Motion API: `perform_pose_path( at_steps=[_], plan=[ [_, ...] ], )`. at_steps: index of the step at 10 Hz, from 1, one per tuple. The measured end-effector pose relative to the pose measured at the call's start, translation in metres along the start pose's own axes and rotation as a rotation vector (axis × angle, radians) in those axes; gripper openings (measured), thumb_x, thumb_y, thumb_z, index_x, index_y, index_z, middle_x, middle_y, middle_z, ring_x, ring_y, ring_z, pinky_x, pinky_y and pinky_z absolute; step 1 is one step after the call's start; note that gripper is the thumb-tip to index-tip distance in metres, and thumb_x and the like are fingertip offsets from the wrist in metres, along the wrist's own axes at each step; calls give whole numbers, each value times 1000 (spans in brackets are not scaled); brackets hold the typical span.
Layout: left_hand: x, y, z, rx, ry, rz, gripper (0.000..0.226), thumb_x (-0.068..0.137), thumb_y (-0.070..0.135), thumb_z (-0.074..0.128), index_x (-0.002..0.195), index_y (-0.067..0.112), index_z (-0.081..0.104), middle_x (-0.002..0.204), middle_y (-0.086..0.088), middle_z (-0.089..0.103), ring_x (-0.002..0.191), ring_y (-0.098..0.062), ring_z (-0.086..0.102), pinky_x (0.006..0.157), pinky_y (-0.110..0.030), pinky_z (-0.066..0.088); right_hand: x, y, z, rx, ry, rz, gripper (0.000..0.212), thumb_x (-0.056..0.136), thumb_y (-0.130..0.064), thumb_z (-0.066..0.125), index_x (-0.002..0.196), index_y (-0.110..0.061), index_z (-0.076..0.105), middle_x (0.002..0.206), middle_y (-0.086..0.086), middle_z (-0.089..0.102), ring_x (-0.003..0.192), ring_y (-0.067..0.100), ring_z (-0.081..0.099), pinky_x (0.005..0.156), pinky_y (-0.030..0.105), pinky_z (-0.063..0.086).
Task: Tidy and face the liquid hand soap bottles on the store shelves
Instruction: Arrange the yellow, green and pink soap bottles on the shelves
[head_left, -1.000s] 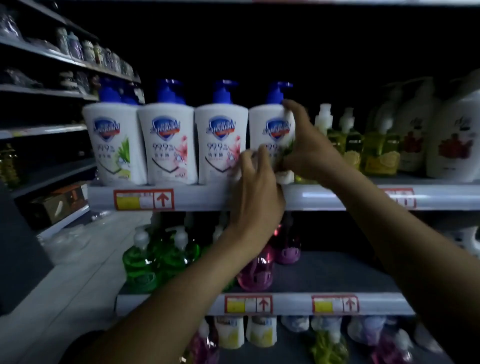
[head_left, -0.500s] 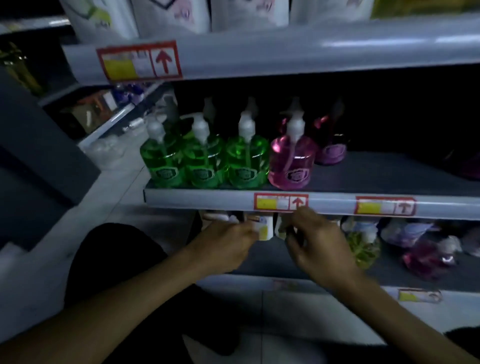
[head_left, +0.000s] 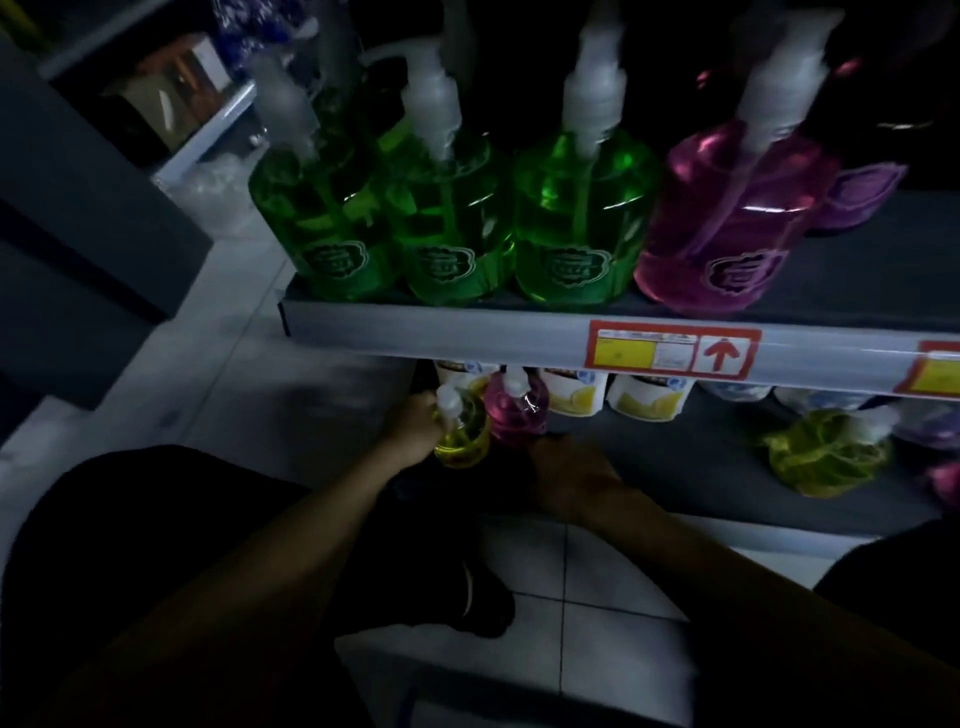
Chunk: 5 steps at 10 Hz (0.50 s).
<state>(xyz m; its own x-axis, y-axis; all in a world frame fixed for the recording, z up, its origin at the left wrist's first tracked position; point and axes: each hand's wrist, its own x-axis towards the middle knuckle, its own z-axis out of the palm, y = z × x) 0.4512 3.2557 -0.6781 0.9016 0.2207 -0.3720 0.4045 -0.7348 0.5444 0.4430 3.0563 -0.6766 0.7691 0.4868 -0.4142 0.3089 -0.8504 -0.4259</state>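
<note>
Both hands are now down at the lowest shelf, well away from the row of white, blue-pumped bottles on the upper shelf where they were a second ago. The view has dropped with them. The left hand (head_left: 415, 431), left of frame centre, now wraps around the side of a small clear yellow pump bottle (head_left: 462, 439), where half a second ago it only reached under the rail. That bottle stands upright at the front left of the dark grey bottom shelf (head_left: 675, 467), touching a small pink pump bottle (head_left: 517, 413) on its right.

I judge that the upper rows are finished and the facing of this last shelf is just starting. The three green translucent pump bottles (head_left: 452, 223) and the large pink pump bottle (head_left: 727, 223) in the upper half already stand in line at their shelf edge, with labels forward.

The right hand (head_left: 566, 473) lies in deep shadow below the pink bottle. I cannot tell whether it is spread, curled or holding anything. The left fingers are hidden behind the yellow bottle. The shelf rail cuts off the tops of the white lemon-print pouches (head_left: 571, 397), and motion blur makes every label unreadable.
</note>
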Motion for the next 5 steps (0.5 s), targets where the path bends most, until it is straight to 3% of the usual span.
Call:
perform_pose_path(
  at_steps=[1,2,3,4,5],
  plan=[
    [4,-6,4,-259,-41,81,35,83,11,71,116,7,62,109,-8,66,100,-19,61,71,-18,47,10,0,7,94,-20,0,44,91,-33,62,129,-14,53,129,12,59,116,30,57,93,37,49],
    [3,-10,3,-406,-97,142,33,81,12,74,111,13,62,106,-4,66,97,-13,60,76,-16,47,19,-1,10,143,-72,38,42,92,-18,61,130,-4,53,130,19,56,122,36,52,102,42,43],
    [2,-20,10,-436,-150,204,46,71,26,78,113,21,59,110,-2,66,98,-5,63,87,-23,50,41,16,33,210,-46,25,39,89,-15,62,125,-4,54,124,21,57,118,38,54,98,46,46],
    [-2,-20,9,-470,-164,222,38,79,12,72,114,17,59,104,2,66,88,10,62,82,-13,48,38,10,33,443,-58,-114,13,98,-9,49,110,-7,54,99,7,58,100,28,62,80,32,49],
    [-8,-5,2,-595,-124,176,21,89,-1,59,110,-1,59,88,4,62,72,11,61,72,-9,47,21,-2,18,563,5,-109,21,95,0,51,115,-7,49,91,-14,53,83,-5,61,72,12,45]
  ],
)
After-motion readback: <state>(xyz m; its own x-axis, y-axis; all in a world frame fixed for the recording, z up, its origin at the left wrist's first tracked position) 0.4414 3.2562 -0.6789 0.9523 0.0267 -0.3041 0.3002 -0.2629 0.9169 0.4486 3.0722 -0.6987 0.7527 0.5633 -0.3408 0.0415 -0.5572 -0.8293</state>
